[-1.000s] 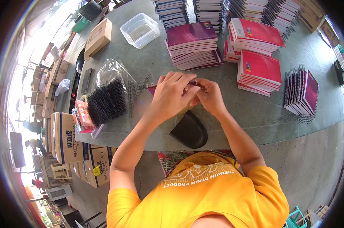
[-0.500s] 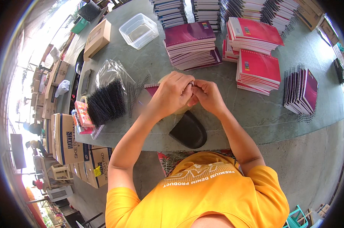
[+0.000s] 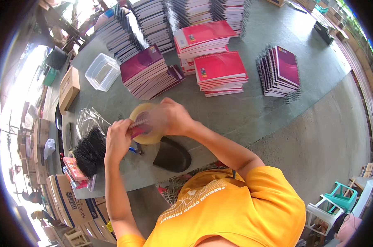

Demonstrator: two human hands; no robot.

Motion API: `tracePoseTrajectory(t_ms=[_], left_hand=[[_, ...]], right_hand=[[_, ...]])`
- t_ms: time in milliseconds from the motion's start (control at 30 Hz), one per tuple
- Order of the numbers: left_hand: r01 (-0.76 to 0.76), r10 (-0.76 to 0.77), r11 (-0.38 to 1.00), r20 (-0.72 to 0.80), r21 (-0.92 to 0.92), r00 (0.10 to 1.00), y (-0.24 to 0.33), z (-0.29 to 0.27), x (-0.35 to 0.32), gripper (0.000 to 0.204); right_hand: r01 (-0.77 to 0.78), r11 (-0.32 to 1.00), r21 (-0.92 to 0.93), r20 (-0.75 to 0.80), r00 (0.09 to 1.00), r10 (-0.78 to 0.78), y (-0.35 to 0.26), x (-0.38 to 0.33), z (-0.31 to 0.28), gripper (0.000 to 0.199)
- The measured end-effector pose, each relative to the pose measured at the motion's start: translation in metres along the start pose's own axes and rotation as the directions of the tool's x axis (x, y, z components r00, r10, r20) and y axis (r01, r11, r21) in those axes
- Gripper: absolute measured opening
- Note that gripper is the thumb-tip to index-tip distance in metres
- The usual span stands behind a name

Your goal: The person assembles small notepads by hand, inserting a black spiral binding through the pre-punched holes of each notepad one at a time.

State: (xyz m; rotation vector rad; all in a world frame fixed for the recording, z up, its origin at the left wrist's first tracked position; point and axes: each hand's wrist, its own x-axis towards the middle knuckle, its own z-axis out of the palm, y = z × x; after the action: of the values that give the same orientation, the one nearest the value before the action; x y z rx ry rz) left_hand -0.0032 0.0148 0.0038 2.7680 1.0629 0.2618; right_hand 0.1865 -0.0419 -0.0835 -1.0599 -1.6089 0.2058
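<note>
My left hand (image 3: 118, 136) is closed on a small purple notebook (image 3: 140, 130) with a spiral wire along its edge. Over the notebook's far end is my right hand (image 3: 174, 118), its fingers smeared by motion, so their grip cannot be made out. Under both lies a wide, pale yellow tape roll (image 3: 147, 139). A blue-handled tool (image 3: 133, 150), possibly pliers, rests on the table beside my left hand. Closer to my body sits a black rounded object (image 3: 172, 155) of unclear kind.
Black spiral wires (image 3: 88, 150) lie bunched at left near clear plastic (image 3: 91, 119). Beyond stand a clear tub (image 3: 102, 72), purple notebooks (image 3: 143, 68), red notebooks (image 3: 219, 68) and taller stacks (image 3: 153, 24). More purple notebooks (image 3: 286, 66) stand at right on the grey table (image 3: 244, 113).
My view has turned to the right, so the table's things appear farther left. My hands have moved apart, uncovering the tape roll and more of the notebook.
</note>
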Motion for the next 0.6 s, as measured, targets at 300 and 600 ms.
tracePoseTrajectory(t_ms=[300,600], left_hand=[[-0.105,-0.022,0.968,-0.494,-0.228,0.869,0.05,-0.028,-0.003,0.034],[-0.289,0.19,0.924,-0.353,-0.252,0.916,0.063,-0.001,-0.001,0.025]], right_hand=[[-0.281,0.802,-0.528,-0.31,0.942,0.127,-0.069,0.009,-0.188,0.048],[-0.325,-0.039,-0.945,-0.321,0.897,0.305,-0.012,-0.074,-0.272,0.061]])
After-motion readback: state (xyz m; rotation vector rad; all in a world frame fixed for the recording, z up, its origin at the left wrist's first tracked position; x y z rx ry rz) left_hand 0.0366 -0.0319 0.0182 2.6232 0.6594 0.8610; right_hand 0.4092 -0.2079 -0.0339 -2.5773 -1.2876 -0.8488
